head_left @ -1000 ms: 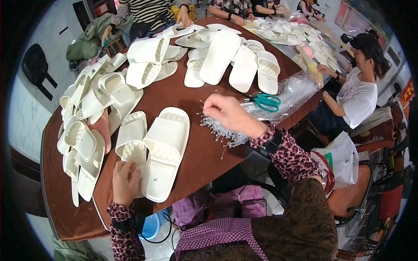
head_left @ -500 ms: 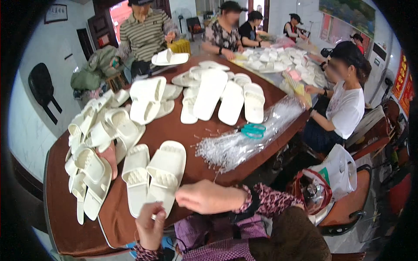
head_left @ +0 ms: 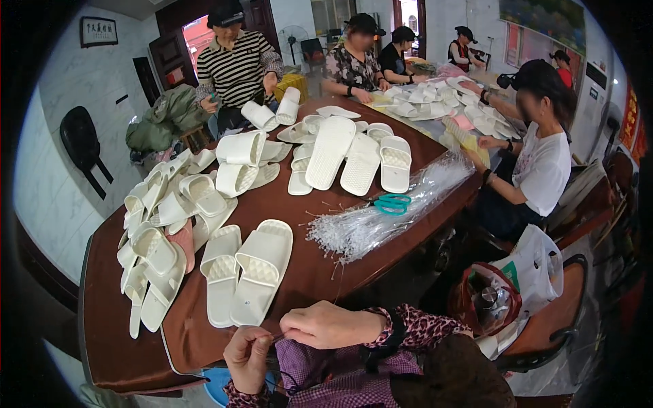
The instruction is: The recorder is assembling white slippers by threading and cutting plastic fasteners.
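Note:
My left hand is closed in a pinch, thumb against forefinger, just off the table's near edge. Beside it my right hand has its fingers pressed together, and the fingertips of both almost meet. Something thin and dark shows between them, too small to name. Right in front of them on the table lies a pair of white slippers, toes pointing away, side by side. Farther right rests a bundle of thin clear plastic strands with teal-handled scissors on top.
A brown-covered table carries a heap of white slippers at left and more slippers beyond. A person in a striped shirt stands across; a person in white sits at right. Bags rest on a chair.
My fingertips have come closer together, my left hand shifting right and slightly down. Across the table, the striped-shirt person's hands are now apart, and a pair of slippers there stands differently.

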`<state>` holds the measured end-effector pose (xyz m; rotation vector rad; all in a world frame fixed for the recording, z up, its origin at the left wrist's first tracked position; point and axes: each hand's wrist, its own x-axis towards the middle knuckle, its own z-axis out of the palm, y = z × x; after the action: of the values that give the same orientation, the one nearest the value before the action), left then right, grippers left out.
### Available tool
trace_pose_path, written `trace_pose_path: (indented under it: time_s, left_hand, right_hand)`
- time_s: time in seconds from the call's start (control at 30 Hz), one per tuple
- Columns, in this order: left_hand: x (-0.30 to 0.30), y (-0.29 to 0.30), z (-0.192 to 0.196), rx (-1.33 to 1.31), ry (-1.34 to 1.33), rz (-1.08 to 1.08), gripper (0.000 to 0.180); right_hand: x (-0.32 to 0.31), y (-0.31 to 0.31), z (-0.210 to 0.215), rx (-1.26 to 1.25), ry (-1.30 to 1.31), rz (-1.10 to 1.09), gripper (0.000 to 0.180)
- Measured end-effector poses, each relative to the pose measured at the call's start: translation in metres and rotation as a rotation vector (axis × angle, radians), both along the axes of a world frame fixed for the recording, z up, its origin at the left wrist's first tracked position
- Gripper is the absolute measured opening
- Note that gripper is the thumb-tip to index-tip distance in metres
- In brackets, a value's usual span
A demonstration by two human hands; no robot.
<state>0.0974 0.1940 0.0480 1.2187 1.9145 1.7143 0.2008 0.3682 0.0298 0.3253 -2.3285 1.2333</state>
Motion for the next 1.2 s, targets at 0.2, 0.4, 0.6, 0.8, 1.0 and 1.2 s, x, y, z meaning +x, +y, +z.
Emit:
trace_pose_path:
  time_s: [0.2,0.4,0.6,0.8,1.0,1.2]
  left_hand:
    - [0.003,-0.008,0.0,0.197,-0.027,0.062,0.015]
    - [0.003,-0.018,0.003,0.307,-0.072,0.087,0.013]
    - [-0.003,-0.014,0.009,0.3,-0.138,0.176,0.013]
    - [-0.007,-0.022,-0.005,0.257,-0.169,0.133,0.015]
    - [-0.025,-0.024,-0.018,0.128,0.065,0.243,0.016]
    - [-0.043,-0.026,-0.033,0.062,0.047,0.33,0.018]
  right_hand:
    - [0.013,-0.001,-0.005,0.006,0.051,-0.055,0.012]
    - [0.018,-0.003,-0.006,0.007,0.11,-0.06,0.011]
    - [0.031,0.009,-0.002,0.085,0.16,-0.162,0.01]
    - [0.04,0.006,-0.008,0.094,0.124,-0.205,0.012]
    - [0.037,0.004,-0.022,0.083,0.13,-0.234,0.011]
    - [0.042,0.009,-0.03,0.133,0.077,-0.275,0.01]
